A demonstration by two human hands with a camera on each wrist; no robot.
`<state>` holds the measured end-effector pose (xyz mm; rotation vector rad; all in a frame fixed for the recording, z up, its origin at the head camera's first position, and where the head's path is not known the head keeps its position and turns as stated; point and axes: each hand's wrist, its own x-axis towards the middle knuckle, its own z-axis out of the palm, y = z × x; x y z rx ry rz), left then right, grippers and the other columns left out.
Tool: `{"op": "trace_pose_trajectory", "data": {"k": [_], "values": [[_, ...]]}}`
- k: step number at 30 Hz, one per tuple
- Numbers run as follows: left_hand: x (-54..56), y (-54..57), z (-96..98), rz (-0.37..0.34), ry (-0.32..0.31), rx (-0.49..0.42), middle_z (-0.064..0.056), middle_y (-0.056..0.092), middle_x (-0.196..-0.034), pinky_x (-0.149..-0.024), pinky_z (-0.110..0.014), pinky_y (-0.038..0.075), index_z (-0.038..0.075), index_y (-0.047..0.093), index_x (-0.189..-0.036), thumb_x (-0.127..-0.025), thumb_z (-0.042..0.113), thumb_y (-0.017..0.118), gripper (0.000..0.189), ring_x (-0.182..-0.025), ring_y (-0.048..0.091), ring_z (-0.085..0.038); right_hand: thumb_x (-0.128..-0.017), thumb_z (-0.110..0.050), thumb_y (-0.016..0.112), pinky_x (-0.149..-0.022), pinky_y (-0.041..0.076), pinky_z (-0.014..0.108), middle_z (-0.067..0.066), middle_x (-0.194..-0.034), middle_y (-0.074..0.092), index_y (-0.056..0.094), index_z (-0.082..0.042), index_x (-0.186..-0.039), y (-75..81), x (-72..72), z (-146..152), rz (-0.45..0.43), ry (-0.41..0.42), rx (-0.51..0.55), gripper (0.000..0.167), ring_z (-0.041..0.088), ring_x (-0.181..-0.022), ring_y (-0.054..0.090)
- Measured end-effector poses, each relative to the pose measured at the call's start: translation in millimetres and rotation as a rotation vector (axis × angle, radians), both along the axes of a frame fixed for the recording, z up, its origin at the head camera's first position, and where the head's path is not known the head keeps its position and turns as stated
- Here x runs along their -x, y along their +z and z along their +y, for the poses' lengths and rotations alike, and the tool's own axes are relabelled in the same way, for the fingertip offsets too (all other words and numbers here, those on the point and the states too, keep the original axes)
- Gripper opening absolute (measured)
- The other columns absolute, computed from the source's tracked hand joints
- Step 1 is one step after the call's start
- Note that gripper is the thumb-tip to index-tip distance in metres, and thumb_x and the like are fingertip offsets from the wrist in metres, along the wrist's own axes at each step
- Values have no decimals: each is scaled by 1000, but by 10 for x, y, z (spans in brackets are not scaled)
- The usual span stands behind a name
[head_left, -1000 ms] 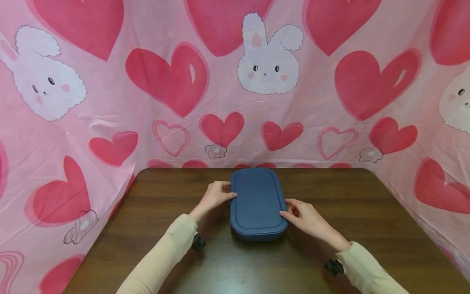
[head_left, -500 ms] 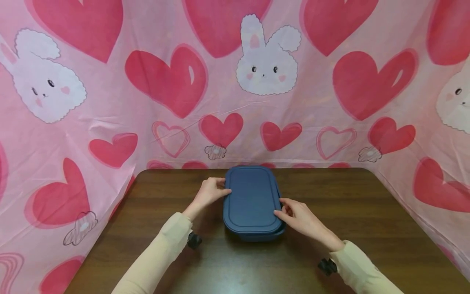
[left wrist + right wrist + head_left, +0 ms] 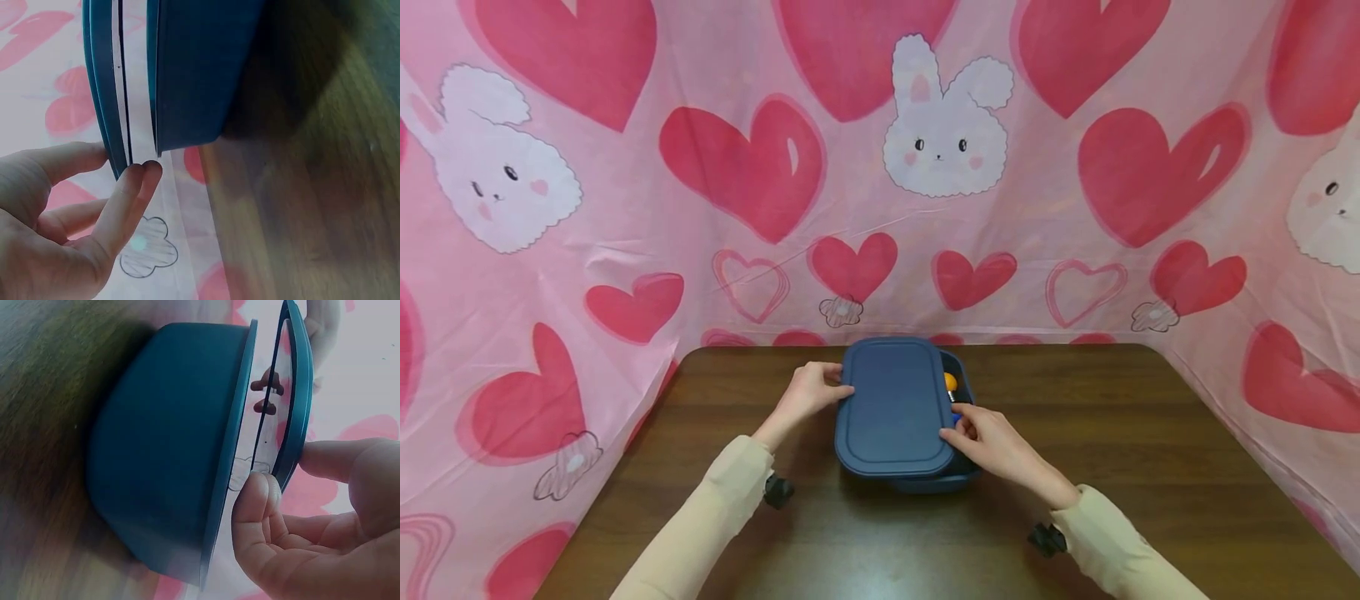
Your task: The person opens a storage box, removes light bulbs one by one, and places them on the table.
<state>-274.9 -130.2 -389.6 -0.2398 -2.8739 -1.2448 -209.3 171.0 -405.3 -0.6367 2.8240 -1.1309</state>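
Observation:
A dark blue lid (image 3: 895,404) hangs just above a matching blue container (image 3: 936,483), shifted to the left of it. My left hand (image 3: 808,392) pinches the lid's left edge between thumb and fingers. On the opposite edge, my right hand (image 3: 1000,446) pinches the lid the same way. A gap shows between the lid (image 3: 297,406) and the container (image 3: 169,437) in the right wrist view. Through the uncovered right side, an orange item (image 3: 951,382) and a bit of something blue (image 3: 957,417) show inside; their kinds cannot be told. The lid hides the other contents.
The container stands on a dark wood table (image 3: 737,400), near its far edge. A pink curtain (image 3: 850,200) printed with hearts and rabbits hangs behind and at both sides.
Both hands have lifted the lid off the container and carried it left. The container's right side has come into view with items inside.

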Motion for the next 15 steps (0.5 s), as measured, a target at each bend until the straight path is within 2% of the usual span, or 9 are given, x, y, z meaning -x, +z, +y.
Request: {"op": "trace_pose_trajectory", "data": {"k": [8,15], "values": [[-18,-14,-98,2,7,17,-21,74,-108,-82,-38,60,-8,64,-125,-85,20,77,50,-89,72,-24,-94,-27,67,-58,41,17,-6,-67,51,59,7,-123,-8,-1,-95,9,27,5,45,2,-57,44],[-53,-38,-202,-37,17,13,-21,73,-105,-72,-32,62,-10,61,-127,-85,18,77,53,-73,71,-16,-95,-26,66,-58,42,17,-5,-68,54,59,5,-117,-7,-39,-189,19,67,16,39,0,-56,44]]}}
